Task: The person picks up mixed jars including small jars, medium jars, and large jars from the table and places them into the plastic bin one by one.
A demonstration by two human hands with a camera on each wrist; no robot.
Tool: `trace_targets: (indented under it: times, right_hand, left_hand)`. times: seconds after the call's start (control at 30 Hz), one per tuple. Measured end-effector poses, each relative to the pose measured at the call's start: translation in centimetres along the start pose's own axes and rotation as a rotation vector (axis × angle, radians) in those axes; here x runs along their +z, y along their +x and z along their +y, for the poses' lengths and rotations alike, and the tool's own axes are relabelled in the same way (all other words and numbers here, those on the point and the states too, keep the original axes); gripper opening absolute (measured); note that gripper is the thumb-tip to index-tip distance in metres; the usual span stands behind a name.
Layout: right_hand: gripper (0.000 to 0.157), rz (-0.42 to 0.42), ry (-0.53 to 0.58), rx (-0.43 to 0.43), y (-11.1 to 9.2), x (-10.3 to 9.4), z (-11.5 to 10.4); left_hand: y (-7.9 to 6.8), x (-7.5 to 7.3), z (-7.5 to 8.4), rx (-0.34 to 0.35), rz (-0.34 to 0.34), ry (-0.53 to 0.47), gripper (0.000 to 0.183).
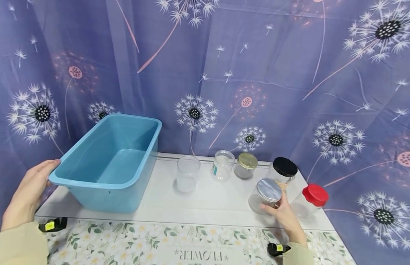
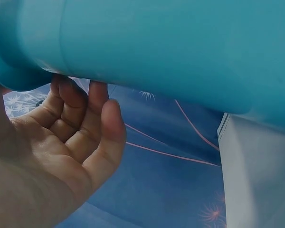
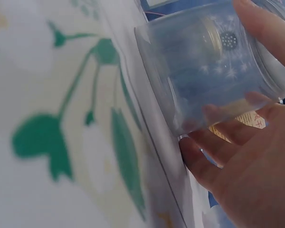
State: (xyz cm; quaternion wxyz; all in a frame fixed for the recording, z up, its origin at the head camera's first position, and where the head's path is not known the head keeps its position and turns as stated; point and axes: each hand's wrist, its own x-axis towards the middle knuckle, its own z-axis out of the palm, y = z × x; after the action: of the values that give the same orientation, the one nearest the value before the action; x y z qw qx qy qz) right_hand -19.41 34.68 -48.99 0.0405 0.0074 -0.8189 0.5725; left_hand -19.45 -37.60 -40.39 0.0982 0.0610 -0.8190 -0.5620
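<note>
Purple dandelion curtain [image 1: 225,55] behind, white tabletop [image 1: 155,198] in front, flowery cloth [image 1: 185,235] along near edge. Left hand [image 1: 27,191] has hold of blue tub [image 1: 92,185] at scene's left: thumb up at rim, fingers bent underneath. Right hand [image 1: 286,216] over on right, thumb and fingers curled round silver-lidded jar [image 1: 269,189], spread about as wide as jar. Black-lidded jar [image 1: 284,166] just beyond, red-lidded jar [image 1: 315,195] off to right. Gold-lidded jar [image 1: 246,162] farther back, then labelled clear jar [image 1: 223,165] and plain clear jar [image 1: 188,169] toward middle, far side.
</note>
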Motion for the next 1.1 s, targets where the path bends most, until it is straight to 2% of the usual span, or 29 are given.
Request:
trace_targets:
  times: [0.1,0.23,0.4,0.5,0.73,0.97,1.1]
  right_hand:
    - [0.092,0.003,-0.027,0.015,0.1,0.1,-0.2]
    - [0.093,-0.002,-0.046,0.016,0.1,0.3,-0.3]
    - [0.094,-0.015,-0.061,0.005,0.2,0.2,-0.4]
    - [0.095,-0.024,-0.059,0.013,0.3,0.2,-0.5]
    - [0.094,-0.012,-0.074,0.024,0.3,0.3,-0.9]
    - [0.088,0.01,-0.077,-0.105,0.6,0.7,-1.4]
    - [0.087,0.019,-0.083,-0.171,0.8,1.1,-2.6]
  left_hand:
    - [0.1,0.2,0.0,-0.001,0.013,0.028,0.026]
    - [-0.2,0.2,0.3,-0.035,0.016,0.051,0.038]
    - [-0.4,0.0,1.2,-0.054,0.052,0.166,0.05]
    - [-0.5,-0.1,1.6,-0.042,0.07,0.209,0.052]
    - [-0.4,-0.1,1.6,-0.03,0.086,0.185,0.042]
    - [-0.6,0.0,1.6,-0.01,0.102,0.234,0.05]
    - [-0.5,-0.1,1.7,-0.002,0.084,0.2,0.043]
